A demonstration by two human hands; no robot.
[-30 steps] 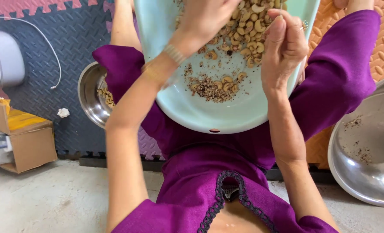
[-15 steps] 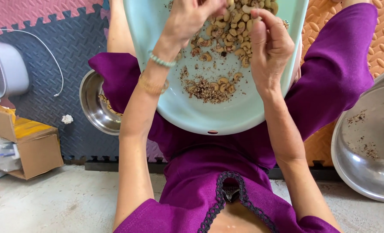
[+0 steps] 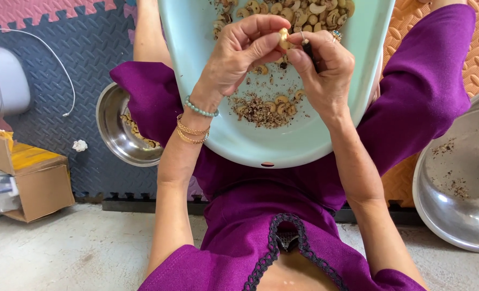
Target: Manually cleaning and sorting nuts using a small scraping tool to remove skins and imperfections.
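A pale green plastic basin [image 3: 282, 148] rests on my lap, holding a heap of cashew nuts [image 3: 282, 11] at its far side and a small pile of brown skin scraps [image 3: 261, 110] nearer me. My left hand [image 3: 239, 51] pinches one cashew nut [image 3: 284, 39] between thumb and fingers above the basin. My right hand [image 3: 323, 67] grips a small dark-handled knife [image 3: 308, 49], its tip against that nut. Both hands meet over the middle of the basin.
A small steel bowl [image 3: 118, 134] with a few nuts sits by my left knee. A large steel bowl [image 3: 460, 183] with dark specks lies at the right. A cardboard box [image 3: 32, 180] and a grey appliance [image 3: 2, 75] stand at the left on foam mats.
Both hands have drawn back from the nut heap toward me. My left hand now holds a single cashew, and my right hand has brought the knife against it.
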